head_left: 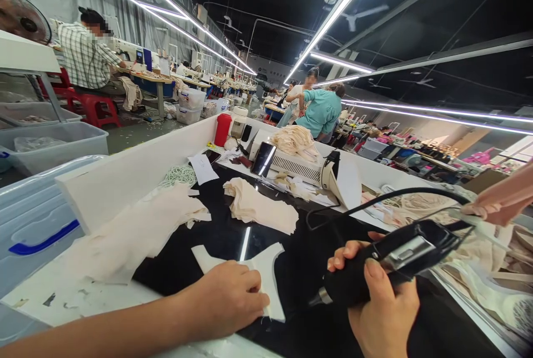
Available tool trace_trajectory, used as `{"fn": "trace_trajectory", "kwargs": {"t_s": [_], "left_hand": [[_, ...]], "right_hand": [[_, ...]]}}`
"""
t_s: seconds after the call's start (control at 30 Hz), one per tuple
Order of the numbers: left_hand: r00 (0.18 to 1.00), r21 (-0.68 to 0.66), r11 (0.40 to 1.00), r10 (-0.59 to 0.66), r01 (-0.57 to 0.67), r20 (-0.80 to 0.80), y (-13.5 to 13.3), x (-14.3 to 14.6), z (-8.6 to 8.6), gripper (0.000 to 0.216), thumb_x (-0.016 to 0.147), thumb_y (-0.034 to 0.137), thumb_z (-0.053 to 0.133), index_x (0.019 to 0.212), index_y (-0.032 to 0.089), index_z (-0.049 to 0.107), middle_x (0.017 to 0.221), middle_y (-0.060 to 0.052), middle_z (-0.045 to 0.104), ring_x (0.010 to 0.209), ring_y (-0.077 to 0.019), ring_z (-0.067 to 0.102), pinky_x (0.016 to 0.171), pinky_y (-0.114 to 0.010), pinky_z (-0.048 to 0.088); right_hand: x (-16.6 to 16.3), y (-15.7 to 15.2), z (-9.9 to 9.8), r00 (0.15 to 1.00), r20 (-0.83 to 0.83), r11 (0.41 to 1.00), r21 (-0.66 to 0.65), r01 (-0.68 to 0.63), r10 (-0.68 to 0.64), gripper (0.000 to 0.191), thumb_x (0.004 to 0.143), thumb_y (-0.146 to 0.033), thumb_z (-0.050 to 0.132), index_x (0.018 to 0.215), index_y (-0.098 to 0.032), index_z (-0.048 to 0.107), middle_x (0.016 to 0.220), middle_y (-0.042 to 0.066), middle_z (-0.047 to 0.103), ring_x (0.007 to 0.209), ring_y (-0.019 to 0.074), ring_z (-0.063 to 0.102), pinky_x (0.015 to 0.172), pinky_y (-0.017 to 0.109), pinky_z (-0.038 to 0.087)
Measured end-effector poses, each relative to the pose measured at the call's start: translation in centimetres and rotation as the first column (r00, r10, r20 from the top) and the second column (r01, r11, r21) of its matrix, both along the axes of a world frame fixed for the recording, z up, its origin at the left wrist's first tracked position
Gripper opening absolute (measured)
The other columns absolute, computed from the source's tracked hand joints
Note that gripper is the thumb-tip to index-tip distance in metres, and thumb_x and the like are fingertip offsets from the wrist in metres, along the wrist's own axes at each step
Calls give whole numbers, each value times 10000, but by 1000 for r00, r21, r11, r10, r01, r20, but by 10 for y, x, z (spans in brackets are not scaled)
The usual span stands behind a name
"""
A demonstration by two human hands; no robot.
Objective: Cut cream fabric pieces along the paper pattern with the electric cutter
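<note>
My left hand (231, 299) rests on a white, curved cut piece (270, 269) that lies flat on a glossy black work surface (208, 258). Its fingers are curled and closed at the piece's right part; the fingertips are partly hidden. My right hand (383, 302) is wrapped round a black corded hand tool (400, 258). The tool's metal tip (320, 297) points down and left, to the right of the white piece and apart from it. Beyond my hands lies a stack of cream fabric pieces (262, 205). A larger cream pile (137, 230) is at the left.
White side boards (150, 158) border the surface. At the back are a phone (263, 159), a red container (223, 129) and a slotted white device (291, 166). Fabric scraps (491, 258) lie right, under the tool's cord. People sit at sewing tables beyond.
</note>
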State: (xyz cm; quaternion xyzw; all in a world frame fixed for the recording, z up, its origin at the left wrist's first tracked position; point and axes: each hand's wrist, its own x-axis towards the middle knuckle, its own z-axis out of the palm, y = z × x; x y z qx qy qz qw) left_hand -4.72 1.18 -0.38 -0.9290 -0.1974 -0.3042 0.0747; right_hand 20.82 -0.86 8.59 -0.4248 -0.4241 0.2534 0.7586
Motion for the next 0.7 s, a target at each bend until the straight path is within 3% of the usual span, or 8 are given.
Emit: {"fn": "trace_trajectory", "kwargs": {"t_s": [0.43, 0.7], "left_hand": [[999, -24, 1000, 6, -7, -42, 0, 0, 0, 172, 1081, 196, 737, 977, 227, 604, 919, 5, 652, 714, -164, 553, 664, -320, 421], [1000, -18, 1000, -1, 1, 14, 0, 0, -1, 176, 1069, 183, 745, 965, 230, 612, 905, 11, 646, 720, -165, 565, 644, -322, 419]], "right_hand": [[-2, -1, 2, 1000, -10, 1000, -4, 11, -11, 599, 773, -525, 1045, 1166, -269, 672, 816, -20, 685, 647, 181, 645, 577, 335, 631], [-2, -1, 1, 1000, -2, 1000, -13, 17, -17, 598, 791, -522, 1033, 1192, -274, 665, 834, -24, 681, 659, 182, 647, 598, 348, 636]]}}
